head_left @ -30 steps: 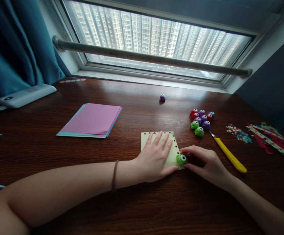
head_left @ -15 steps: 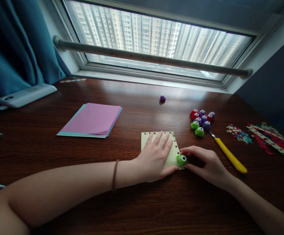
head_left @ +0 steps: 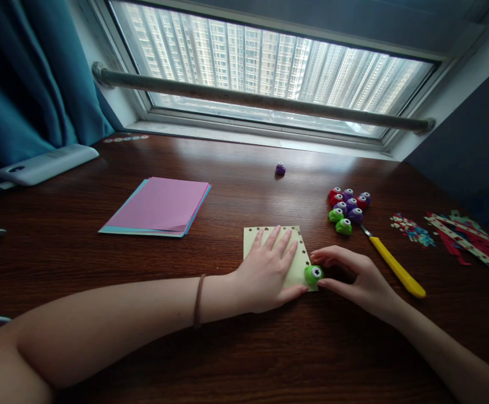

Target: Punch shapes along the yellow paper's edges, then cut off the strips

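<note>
Right hand loosely curled at green punch, can't tell if gripping; punch sits on pale yellow paper's right edge, left hand spread flat. Best: paper pinned, punch square, spacing matched to star holes

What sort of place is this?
Probably a room in a home, set up for crafts: a wooden desk runs up to a window that looks onto tall buildings, with a blue curtain at its left.
</note>
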